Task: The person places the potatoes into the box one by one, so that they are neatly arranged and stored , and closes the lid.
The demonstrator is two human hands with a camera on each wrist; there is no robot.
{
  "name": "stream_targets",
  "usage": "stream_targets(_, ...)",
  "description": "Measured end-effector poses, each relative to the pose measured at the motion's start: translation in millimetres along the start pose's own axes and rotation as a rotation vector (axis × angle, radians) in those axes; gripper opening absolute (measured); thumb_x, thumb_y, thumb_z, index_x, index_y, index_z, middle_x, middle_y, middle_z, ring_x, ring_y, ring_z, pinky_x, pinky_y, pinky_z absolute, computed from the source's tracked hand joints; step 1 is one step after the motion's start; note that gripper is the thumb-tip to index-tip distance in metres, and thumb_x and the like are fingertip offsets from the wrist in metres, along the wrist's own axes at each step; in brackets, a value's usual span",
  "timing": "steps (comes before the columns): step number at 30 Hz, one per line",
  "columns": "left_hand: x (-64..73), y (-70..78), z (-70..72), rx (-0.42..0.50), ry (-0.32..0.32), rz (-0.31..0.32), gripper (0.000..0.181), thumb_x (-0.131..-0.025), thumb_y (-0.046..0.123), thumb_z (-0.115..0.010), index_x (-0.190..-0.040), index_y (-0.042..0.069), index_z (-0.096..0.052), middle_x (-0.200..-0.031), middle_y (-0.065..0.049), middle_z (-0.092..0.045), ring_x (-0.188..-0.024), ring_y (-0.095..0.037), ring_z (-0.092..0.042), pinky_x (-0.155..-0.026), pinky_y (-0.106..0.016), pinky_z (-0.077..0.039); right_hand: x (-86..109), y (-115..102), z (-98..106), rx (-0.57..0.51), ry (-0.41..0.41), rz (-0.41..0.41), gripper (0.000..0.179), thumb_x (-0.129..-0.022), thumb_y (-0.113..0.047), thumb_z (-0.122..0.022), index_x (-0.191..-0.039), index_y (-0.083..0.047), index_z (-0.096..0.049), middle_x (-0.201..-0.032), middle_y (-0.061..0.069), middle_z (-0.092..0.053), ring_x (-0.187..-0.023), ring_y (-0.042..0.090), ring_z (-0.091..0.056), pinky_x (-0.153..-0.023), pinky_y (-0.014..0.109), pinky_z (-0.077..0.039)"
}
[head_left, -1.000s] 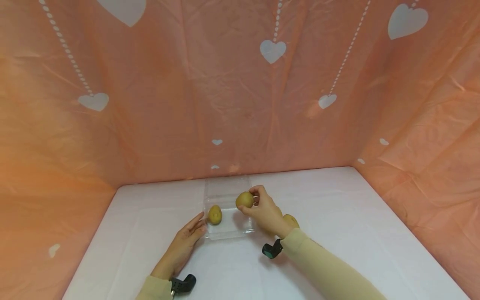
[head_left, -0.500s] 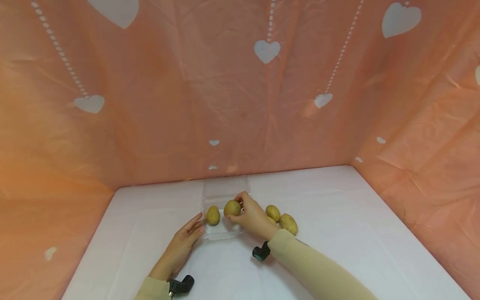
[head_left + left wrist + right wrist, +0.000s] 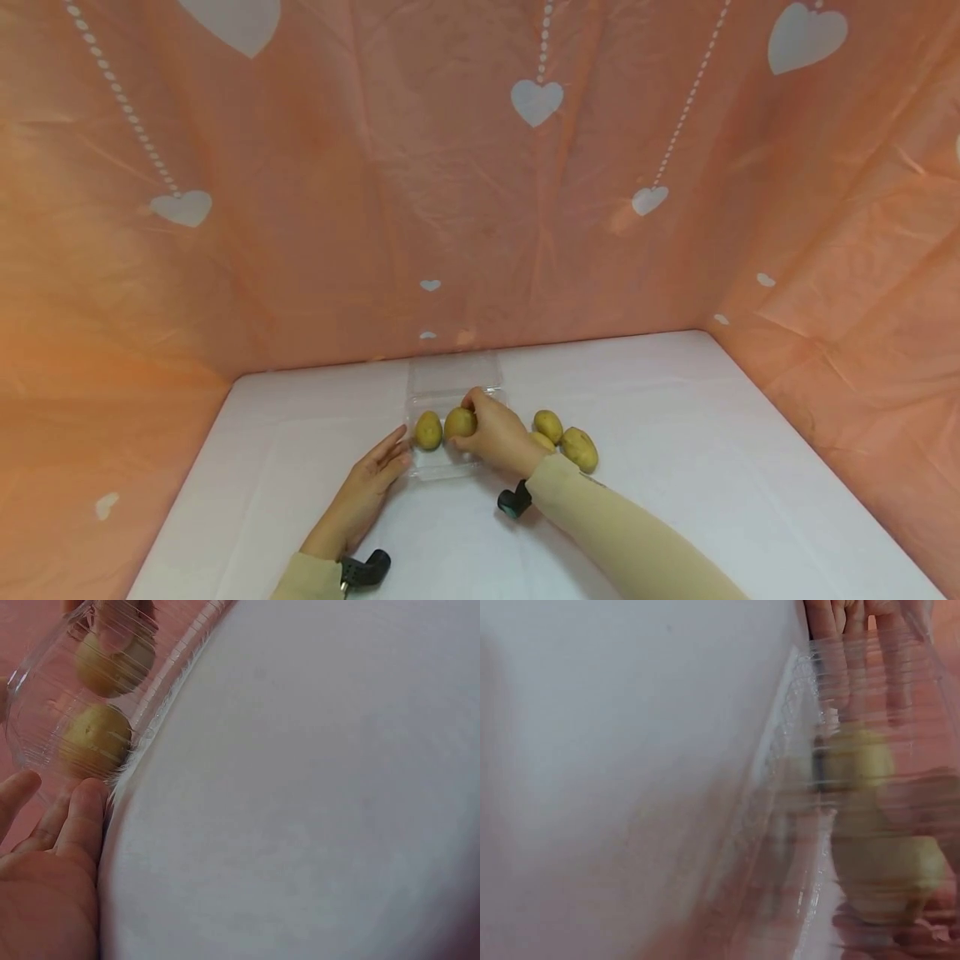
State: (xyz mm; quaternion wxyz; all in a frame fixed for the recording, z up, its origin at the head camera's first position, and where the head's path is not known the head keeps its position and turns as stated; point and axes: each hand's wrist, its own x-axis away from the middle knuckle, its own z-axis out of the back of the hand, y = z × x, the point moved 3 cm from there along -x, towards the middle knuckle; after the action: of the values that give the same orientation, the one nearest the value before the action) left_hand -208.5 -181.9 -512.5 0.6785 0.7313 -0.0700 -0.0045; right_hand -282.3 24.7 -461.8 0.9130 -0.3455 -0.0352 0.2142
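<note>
A clear plastic box (image 3: pixel 444 474) lies on the table with its lid (image 3: pixel 453 372) folded back behind it. Inside, on the left, sits a yellow potato (image 3: pixel 428 431). My right hand (image 3: pixel 501 435) reaches into the box and grips a second potato (image 3: pixel 458 423) between thumb and fingers, just right of the first. Outside the left wall, my left hand (image 3: pixel 366 482) rests its fairly straight fingers against the box. Through the plastic, the left wrist view shows the first potato (image 3: pixel 95 740) and the held potato (image 3: pixel 112 671). Motion blurs the right wrist view.
Right of the box lie loose potatoes: a small one (image 3: pixel 548 426), a larger one (image 3: pixel 579 450) and one partly hidden (image 3: pixel 542 442) behind the right wrist. A white cloth covers the table (image 3: pixel 660 500). Orange curtains (image 3: pixel 465 208) with hearts enclose the back and sides.
My right hand has carried its potato left and down into the box, beside the first one. Loose potatoes at the right have come into fuller view. The left hand has stayed at the box.
</note>
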Motion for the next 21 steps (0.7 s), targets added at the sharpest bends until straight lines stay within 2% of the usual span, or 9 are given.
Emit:
stream_targets(13, -1.5, -0.7, 0.3, 0.003, 0.009, 0.006, 0.061, -0.097, 0.021, -0.059, -0.151, 0.009, -0.033, -0.149, -0.021, -0.036, -0.139, -0.029, -0.029, -0.112, -0.048, -0.024, -5.2, -2.4, -3.7, 0.138, -0.074, 0.013, 0.049, -0.077, -0.032, -0.083, -0.111, -0.013, -0.052, -0.096, -0.001, -0.062, -0.084, 0.013, -0.057, -0.075, 0.031, -0.05)
stream_targets(21, -0.3, -2.3, -0.5, 0.009, 0.011, 0.007, 0.062, -0.096, 0.021, -0.06, -0.151, 0.009, -0.032, -0.149, -0.019, -0.036, -0.138, -0.028, -0.029, -0.113, -0.047, -0.023, -5.2, -2.3, -4.6, 0.154, -0.063, 0.045, 0.049, -0.08, -0.033, -0.08, -0.119, -0.013, -0.058, -0.107, 0.001, -0.061, -0.09, 0.015, -0.058, -0.08, 0.034, -0.051)
